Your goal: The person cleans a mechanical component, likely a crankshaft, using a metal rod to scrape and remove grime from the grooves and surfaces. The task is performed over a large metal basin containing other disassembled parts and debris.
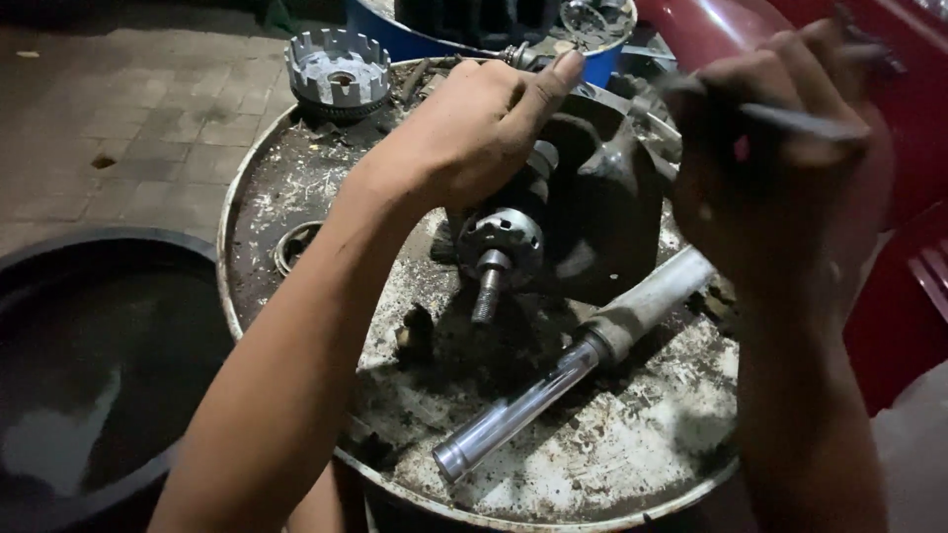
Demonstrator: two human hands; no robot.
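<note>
My left hand (474, 123) rests on top of a dark, greasy engine crankshaft assembly (583, 217) and grips it. The assembly stands on a rusty drum top (612, 444), its threaded shaft end (489, 286) pointing toward me. My right hand (770, 148) hovers to the right of the assembly, shut on a thin dark rod-like tool (800, 120). A shiny metal fork tube (553, 380) lies on the drum top below both hands, angled from lower left to upper right.
A notched silver clutch basket (338, 69) sits at the drum's far edge. A blue tub (602, 49) with parts stands behind. A black basin of dark liquid (89, 365) is on the left, red plastic furniture (908, 276) on the right, paved floor beyond.
</note>
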